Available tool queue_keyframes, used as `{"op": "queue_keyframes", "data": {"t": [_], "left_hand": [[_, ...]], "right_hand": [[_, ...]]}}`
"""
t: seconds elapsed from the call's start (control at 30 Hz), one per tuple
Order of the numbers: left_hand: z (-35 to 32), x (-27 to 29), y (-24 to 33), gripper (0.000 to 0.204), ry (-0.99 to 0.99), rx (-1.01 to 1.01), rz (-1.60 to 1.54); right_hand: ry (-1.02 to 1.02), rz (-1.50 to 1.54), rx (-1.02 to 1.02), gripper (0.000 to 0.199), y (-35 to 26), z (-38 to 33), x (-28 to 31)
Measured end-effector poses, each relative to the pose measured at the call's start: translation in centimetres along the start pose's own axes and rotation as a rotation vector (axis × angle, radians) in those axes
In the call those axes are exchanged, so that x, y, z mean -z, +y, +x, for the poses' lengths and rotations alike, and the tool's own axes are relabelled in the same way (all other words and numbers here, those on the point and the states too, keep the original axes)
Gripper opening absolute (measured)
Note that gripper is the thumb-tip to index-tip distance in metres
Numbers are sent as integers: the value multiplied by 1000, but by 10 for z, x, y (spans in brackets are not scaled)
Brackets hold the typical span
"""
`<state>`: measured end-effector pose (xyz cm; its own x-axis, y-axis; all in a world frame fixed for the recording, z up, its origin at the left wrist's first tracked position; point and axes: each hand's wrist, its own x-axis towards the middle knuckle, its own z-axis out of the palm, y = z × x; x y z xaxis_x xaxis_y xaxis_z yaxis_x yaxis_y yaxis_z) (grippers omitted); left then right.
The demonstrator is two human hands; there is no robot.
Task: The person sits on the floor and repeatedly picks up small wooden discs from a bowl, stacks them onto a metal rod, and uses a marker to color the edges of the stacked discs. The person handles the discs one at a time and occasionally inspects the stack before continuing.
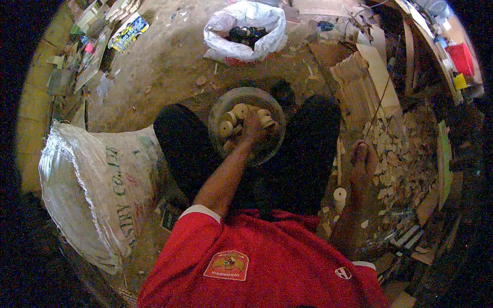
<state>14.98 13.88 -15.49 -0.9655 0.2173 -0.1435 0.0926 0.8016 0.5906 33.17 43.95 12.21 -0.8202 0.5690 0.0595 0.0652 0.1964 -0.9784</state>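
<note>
Here the left hand (252, 128) reaches into the bowl (221, 105)

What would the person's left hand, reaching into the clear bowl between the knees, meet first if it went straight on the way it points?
The left hand points away from the body, already among the pale wooden discs in the clear bowl. It would likely meet those discs first, then the bowl's far wall; depth is unclear.

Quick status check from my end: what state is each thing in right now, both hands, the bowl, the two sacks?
left hand: reaching into the bowl, fingers on the wooden pieces; grip unclear.
right hand: resting on the wood scraps, holding nothing.
clear bowl: upright between the knees, partly filled.
round wooden pieces: loose in the bowl.
white sack: open, dark items inside.
large woven sack: full, lying on its side.
</note>
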Motion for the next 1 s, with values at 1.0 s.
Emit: {"op": "queue_keyframes", "data": {"t": [1.0], "left_hand": [[-38,70,65,40,-605,462,-1526]], "right_hand": [[-131,-252,210,31,-8,-1,-2]]}}
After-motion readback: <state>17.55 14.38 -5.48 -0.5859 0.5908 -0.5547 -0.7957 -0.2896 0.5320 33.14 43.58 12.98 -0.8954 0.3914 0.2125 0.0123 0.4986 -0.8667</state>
